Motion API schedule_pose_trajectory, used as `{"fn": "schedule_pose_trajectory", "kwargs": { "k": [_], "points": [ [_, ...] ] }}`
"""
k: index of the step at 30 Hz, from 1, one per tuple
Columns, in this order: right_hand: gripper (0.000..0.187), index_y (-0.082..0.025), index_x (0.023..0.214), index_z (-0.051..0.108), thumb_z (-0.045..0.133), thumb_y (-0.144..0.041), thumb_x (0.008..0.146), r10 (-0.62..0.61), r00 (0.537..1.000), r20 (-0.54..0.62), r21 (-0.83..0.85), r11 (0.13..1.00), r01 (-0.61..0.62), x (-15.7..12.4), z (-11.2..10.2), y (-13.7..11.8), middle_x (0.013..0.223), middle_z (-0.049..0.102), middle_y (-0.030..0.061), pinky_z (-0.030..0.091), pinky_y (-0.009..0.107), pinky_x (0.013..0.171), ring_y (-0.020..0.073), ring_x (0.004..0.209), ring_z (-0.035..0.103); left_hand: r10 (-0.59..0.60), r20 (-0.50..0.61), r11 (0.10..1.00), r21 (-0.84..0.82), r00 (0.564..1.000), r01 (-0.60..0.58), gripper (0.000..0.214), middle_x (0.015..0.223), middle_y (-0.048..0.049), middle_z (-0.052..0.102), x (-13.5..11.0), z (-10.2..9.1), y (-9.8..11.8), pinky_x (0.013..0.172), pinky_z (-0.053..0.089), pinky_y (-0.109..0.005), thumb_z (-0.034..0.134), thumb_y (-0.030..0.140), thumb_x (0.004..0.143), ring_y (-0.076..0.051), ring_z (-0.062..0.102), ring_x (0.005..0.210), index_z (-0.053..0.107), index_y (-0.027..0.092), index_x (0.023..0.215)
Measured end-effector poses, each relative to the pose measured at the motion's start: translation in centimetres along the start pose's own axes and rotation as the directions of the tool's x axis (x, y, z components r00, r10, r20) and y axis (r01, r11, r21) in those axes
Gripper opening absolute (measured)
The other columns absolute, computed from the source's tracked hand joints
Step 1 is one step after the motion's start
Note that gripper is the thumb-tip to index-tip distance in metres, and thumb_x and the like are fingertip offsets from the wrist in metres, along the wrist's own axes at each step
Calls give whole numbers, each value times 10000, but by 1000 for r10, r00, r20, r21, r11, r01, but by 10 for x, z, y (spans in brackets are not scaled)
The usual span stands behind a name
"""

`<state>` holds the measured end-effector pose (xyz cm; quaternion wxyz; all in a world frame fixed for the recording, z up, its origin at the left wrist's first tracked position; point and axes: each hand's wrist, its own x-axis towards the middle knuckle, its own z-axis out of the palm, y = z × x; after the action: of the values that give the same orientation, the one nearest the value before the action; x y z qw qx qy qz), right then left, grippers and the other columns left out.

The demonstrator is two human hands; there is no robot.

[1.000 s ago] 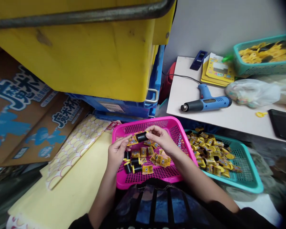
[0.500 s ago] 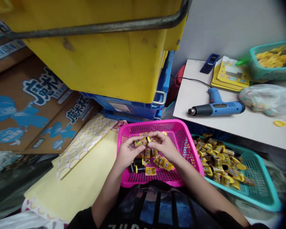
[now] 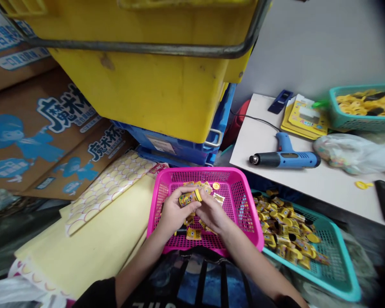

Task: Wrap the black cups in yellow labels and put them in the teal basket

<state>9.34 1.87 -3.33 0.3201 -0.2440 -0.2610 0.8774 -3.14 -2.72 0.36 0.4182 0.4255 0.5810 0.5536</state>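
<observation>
My left hand [image 3: 173, 211] is closed around a small yellow canister [image 3: 188, 198] with a printed sleeve and a yellow cap. The fingers of my right hand [image 3: 214, 211] are closed against its capped end. Both hands are over a pink mesh basket [image 3: 258, 239]. In that basket lie printed yellow sleeves [image 3: 193, 234], a black tube partly covered by my left hand, and a round yellow cap [image 3: 216, 186].
A teal basket [image 3: 346, 256] of wrapped canisters stands to the right. On the white table [image 3: 244, 128] lie a blue heat gun [image 3: 285, 159], yellow cards and a plastic bag. Yellow and blue crates [image 3: 147, 94] rise ahead; cartons [image 3: 28, 141] and yellow paper [image 3: 83, 256] are at left.
The canister has turned so its yellow cap tilts up toward the right hand, with more of its printed side showing. The right hand has dropped slightly, and the camera view has shifted.
</observation>
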Motion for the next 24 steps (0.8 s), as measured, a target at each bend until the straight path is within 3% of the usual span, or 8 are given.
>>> {"fn": "schedule_pose_trajectory", "kwargs": {
  "k": [5, 11, 16, 20, 24],
  "points": [
    [378, -228, 1015, 657, 706, -516, 775, -2, 998, 66, -52, 999, 5, -3, -2, -7, 1001, 671, 67, 514, 351, 830, 218, 965, 625, -19, 26, 1000, -2, 999, 20, 297, 1024, -83, 768, 1, 4, 1, 973, 519, -404, 801, 203, 639, -245, 703, 1012, 737, 188, 928],
    [353, -234, 980, 659, 714, -514, 772, -15, 1000, 24, -143, 990, 18, -8, -15, -6, 975, 672, 51, 504, 328, 788, 211, 924, 633, -26, 62, 999, 38, 998, 24, 272, 1060, -79, 757, -2, 9, 4, 984, 509, -400, 775, 184, 671, -233, 691, 1039, 718, 192, 937],
    [392, -241, 1018, 647, 628, -574, 813, -56, 998, -23, -181, 982, 51, -11, -22, -10, 1007, 660, 54, 498, 317, 688, 204, 839, 617, -40, 206, 999, 29, 978, 35, 193, 1176, -88, 698, -3, 11, 7, 753, 587, -321, 646, 260, 822, -217, 686, 1006, 702, 219, 1003],
    [375, -262, 1059, 623, 655, -537, 806, -14, 999, 46, -136, 991, 20, -13, -17, -15, 1056, 656, 61, 510, 339, 732, 213, 881, 627, 22, 150, 999, -51, 988, -15, 239, 1126, -91, 718, 1, 11, 7, 978, 503, -396, 714, 208, 758, -230, 642, 1118, 708, 204, 997],
    [447, -262, 1120, 593, 651, -565, 795, 70, 994, 84, -77, 995, -64, -14, -17, -11, 1071, 665, 80, 520, 392, 780, 234, 929, 636, -77, 159, 985, -142, 984, 100, 253, 1055, -93, 745, 3, 12, 10, 941, 524, -406, 777, 232, 682, -234, 684, 1030, 706, 184, 920]
  ]
}}
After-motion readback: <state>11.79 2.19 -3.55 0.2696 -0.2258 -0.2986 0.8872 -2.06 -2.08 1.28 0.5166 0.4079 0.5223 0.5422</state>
